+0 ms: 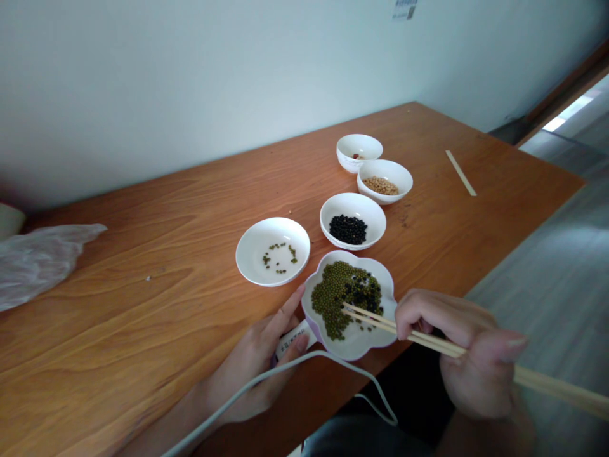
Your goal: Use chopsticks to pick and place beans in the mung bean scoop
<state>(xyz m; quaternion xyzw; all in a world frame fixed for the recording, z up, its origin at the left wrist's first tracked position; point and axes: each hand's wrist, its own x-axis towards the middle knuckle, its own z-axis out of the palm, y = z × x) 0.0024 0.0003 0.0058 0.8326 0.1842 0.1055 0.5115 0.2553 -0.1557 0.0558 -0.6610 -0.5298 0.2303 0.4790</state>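
A flower-shaped dish (pixel 362 346) with a purple rim and a labelled handle sits near the table's front edge. My left hand (pixel 254 362) grips its handle, fingers along the left rim. Green mung beans (pixel 328 295) fill much of the dish, with black beans mixed in on the right side. My right hand (pixel 469 349) is closed around a pair of wooden chopsticks (pixel 421 339). Their tips reach into the beans; whether a bean is pinched between them I cannot tell. Left of the dish stands a white bowl (pixel 252 251) with a few scattered mung beans.
Behind the dish are white bowls of black beans (pixel 349 228), of yellow soybeans (pixel 380 185), and one holding a few brown bits (pixel 358 156). A flat wooden strip (pixel 460 172) lies at right. A plastic bag (pixel 42 260) rests at left. A white cable (pixel 266 381) crosses my left wrist.
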